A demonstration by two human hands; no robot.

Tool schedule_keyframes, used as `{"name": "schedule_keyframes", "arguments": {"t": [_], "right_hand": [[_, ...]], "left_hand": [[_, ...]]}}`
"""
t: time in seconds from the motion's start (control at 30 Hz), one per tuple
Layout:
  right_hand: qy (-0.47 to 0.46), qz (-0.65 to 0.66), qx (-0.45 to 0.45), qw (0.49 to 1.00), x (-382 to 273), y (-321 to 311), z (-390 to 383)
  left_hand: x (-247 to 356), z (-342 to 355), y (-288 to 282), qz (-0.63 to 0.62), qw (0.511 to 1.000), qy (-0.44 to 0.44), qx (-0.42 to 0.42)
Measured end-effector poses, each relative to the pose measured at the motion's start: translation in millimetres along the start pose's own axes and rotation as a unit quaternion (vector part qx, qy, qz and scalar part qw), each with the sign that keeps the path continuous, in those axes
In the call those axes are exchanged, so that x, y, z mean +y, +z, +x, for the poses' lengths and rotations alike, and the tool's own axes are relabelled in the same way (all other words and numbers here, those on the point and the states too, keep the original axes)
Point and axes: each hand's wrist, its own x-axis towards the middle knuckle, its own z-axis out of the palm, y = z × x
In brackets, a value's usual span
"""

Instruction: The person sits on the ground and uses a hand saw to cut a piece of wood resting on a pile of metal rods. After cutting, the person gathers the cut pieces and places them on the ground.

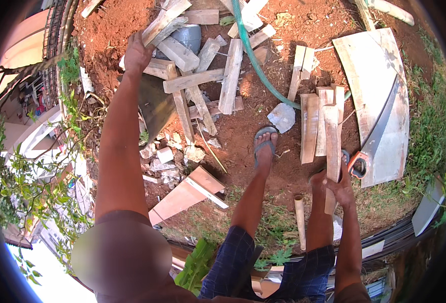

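Left hand gripping plank, right hand clutching board, fingers hidden.

Sunlit red dirt edged by grass.

The person wears dark blue shorts with a fine lighter check — the grid of thin lines runs over both legs, and the hems end just above the knees. Both forearms are bare, with no sleeve, watch or glove showing on the left hand or the right hand. The legs below the shorts are bare too. On the left foot sits a flip-flop — a grey sole with a dark strap forked over the toes. The other foot is mostly hidden, so its footwear cannot be told. The upper body near the lower edge is blurred.
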Motion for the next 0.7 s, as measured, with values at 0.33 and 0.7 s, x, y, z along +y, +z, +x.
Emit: {"name": "schedule_keyframes", "arguments": {"t": [0.33, 0.7], "right_hand": [[0.037, 0.111, -0.036, 0.993, 0.5, 28.6, -5.3], [-0.183, 0.028, -0.050, 0.982, -138.0, 192.0, -5.9]], "left_hand": [[11.1, 38.5, -11.1, 0.078, 0.980, -0.058, -0.175], [188.3, -235.0, -26.1, -0.780, 0.540, -0.218, -0.229]]}}
